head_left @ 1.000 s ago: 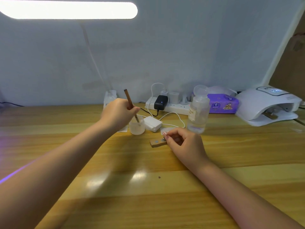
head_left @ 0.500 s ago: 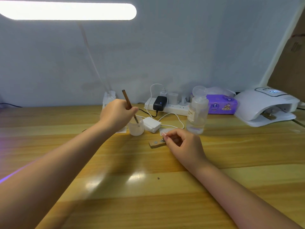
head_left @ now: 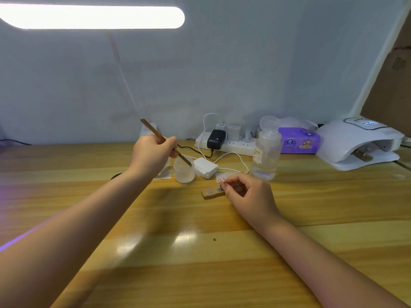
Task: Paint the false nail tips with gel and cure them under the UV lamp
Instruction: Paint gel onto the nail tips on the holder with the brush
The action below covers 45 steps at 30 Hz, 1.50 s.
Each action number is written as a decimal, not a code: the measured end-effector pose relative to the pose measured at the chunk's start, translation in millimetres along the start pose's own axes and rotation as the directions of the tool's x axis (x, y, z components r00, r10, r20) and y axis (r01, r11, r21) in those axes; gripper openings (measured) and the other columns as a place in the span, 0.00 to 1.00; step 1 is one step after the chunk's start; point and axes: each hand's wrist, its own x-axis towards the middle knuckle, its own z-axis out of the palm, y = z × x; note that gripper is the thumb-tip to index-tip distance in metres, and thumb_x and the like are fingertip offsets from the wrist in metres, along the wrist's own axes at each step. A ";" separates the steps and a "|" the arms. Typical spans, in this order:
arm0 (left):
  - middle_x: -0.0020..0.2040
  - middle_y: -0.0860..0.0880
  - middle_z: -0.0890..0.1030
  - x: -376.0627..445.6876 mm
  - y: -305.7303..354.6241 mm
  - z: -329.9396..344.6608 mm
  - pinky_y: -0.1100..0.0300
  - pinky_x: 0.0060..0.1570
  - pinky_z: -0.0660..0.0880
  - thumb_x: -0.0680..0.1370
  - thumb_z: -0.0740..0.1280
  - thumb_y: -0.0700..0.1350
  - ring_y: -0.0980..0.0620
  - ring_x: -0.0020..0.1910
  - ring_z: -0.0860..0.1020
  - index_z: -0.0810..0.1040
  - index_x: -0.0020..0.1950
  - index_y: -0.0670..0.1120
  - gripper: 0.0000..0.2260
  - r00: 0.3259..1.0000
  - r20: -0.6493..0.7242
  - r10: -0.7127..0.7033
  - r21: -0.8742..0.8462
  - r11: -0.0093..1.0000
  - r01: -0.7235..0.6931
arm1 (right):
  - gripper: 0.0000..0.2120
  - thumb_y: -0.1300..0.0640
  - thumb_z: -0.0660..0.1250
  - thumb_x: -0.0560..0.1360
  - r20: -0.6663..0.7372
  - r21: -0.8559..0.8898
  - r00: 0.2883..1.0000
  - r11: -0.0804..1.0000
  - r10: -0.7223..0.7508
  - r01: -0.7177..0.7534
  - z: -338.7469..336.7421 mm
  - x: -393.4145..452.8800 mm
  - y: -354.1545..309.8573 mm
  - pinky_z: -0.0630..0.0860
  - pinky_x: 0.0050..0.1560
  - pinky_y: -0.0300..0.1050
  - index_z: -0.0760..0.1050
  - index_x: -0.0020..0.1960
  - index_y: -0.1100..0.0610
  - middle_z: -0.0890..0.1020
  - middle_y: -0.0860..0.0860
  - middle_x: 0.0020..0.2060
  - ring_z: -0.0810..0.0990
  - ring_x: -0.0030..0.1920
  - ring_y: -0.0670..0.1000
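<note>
Wooden and slim, the brush (head_left: 164, 141) is gripped in the left hand (head_left: 153, 152), fingers curled round its shaft, its tip lowered to the rim of a small frosted cup (head_left: 184, 172). The right hand (head_left: 246, 194) pinches a false nail tip (head_left: 221, 179) between thumb and fingertips, just over the right end of a small wooden holder (head_left: 211, 194) that lies flat on the surface (head_left: 200, 263). Just behind the cup sits a white adapter block (head_left: 205, 167), its cable looping back to a power strip (head_left: 226, 144) by the wall. A clear bottle (head_left: 265, 156) with an open flip cap stands upright behind the right hand. Farther right lie a purple tissue pack (head_left: 298, 141) and the white UV lamp (head_left: 358, 143), with another wooden holder in its opening. A bright lamp bar (head_left: 93, 17) glows overhead.
</note>
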 end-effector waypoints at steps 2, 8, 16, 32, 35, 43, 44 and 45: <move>0.31 0.54 0.84 -3.9 0.8 -1.6 0.55 0.46 0.76 0.77 0.67 0.48 0.53 0.39 0.80 0.83 0.36 0.48 0.11 1.000 -0.026 0.016 -0.102 0.995 -0.018 | 0.02 0.60 0.71 0.74 -0.003 0.013 1.000 1.000 0.008 -0.008 -0.4 -0.3 -0.8 0.75 0.38 0.31 0.82 0.45 0.55 0.82 0.46 0.36 0.79 0.39 0.42; 0.35 0.50 0.85 -40.5 -2.4 -5.6 0.67 0.32 0.75 0.76 0.72 0.44 0.59 0.32 0.80 0.83 0.39 0.51 0.06 0.976 0.018 0.218 -0.345 0.917 -0.199 | 0.05 0.59 0.70 0.74 -0.025 0.128 0.997 0.989 0.074 -0.070 -2.3 -1.1 -6.9 0.77 0.36 0.36 0.80 0.43 0.49 0.83 0.46 0.34 0.80 0.36 0.43; 0.39 0.50 0.84 -100.6 -17.6 18.0 0.63 0.34 0.78 0.76 0.69 0.47 0.55 0.36 0.82 0.83 0.47 0.54 0.03 0.926 0.058 0.373 -0.467 0.830 -0.306 | 0.06 0.59 0.70 0.74 -0.026 0.188 0.994 0.977 0.107 -0.100 -4.3 -2.0 -11.0 0.78 0.38 0.35 0.79 0.44 0.48 0.83 0.48 0.34 0.81 0.36 0.44; 0.42 0.53 0.83 -112.4 -22.8 21.3 0.49 0.38 0.78 0.77 0.66 0.52 0.52 0.39 0.82 0.81 0.53 0.58 0.07 0.858 0.091 0.506 -0.290 0.838 -0.463 | 0.03 0.59 0.72 0.73 -0.036 0.127 0.998 0.990 0.059 -0.054 -3.9 -1.8 -9.8 0.76 0.37 0.33 0.81 0.46 0.53 0.82 0.47 0.33 0.80 0.35 0.41; 0.39 0.51 0.83 -113.3 -23.9 20.1 0.50 0.36 0.77 0.77 0.66 0.51 0.51 0.36 0.81 0.81 0.51 0.55 0.06 0.860 0.078 0.503 -0.305 0.834 -0.460 | 0.04 0.61 0.71 0.73 -0.039 0.134 0.997 0.989 0.069 -0.063 -3.7 -1.9 -10.7 0.77 0.37 0.35 0.81 0.45 0.52 0.82 0.47 0.33 0.80 0.34 0.42; 0.41 0.57 0.83 -115.8 -21.2 19.6 0.58 0.38 0.78 0.77 0.66 0.51 0.56 0.38 0.81 0.80 0.49 0.56 0.05 0.873 0.039 0.485 -0.303 0.839 -0.453 | 0.02 0.60 0.72 0.73 -0.049 0.125 0.998 0.991 0.041 -0.035 -4.5 -2.3 -11.1 0.77 0.38 0.35 0.82 0.45 0.56 0.82 0.46 0.33 0.80 0.35 0.42; 0.42 0.57 0.83 -116.1 -20.5 20.3 0.58 0.39 0.79 0.76 0.67 0.51 0.56 0.39 0.82 0.80 0.50 0.57 0.05 0.876 0.043 0.480 -0.296 0.844 -0.448 | 0.02 0.60 0.72 0.73 -0.048 0.123 0.998 0.992 0.042 -0.036 -4.4 -2.3 -11.3 0.77 0.38 0.36 0.82 0.46 0.56 0.82 0.46 0.33 0.80 0.35 0.42; 0.42 0.56 0.84 -116.2 -20.4 20.7 0.56 0.40 0.79 0.76 0.67 0.51 0.55 0.40 0.82 0.81 0.51 0.56 0.05 0.877 0.054 0.478 -0.285 0.849 -0.445 | 0.02 0.60 0.72 0.73 -0.047 0.119 0.998 0.992 0.044 -0.039 -4.6 -2.4 -11.3 0.78 0.39 0.37 0.82 0.45 0.55 0.82 0.46 0.33 0.80 0.35 0.42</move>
